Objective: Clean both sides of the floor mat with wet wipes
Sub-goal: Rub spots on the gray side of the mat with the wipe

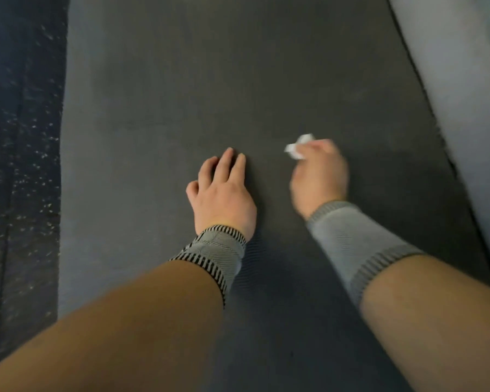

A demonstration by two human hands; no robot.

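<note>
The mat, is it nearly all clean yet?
Hard to say. The dark mat lies flat with one side up, and no clear wiped patch or dirt shows in this blurry picture. Right now the right hand holds a bunched white wet wipe over the mat, while the left hand rests on it. The mat isn't flipped, so the underside looks like it is yet to be wiped.
</note>
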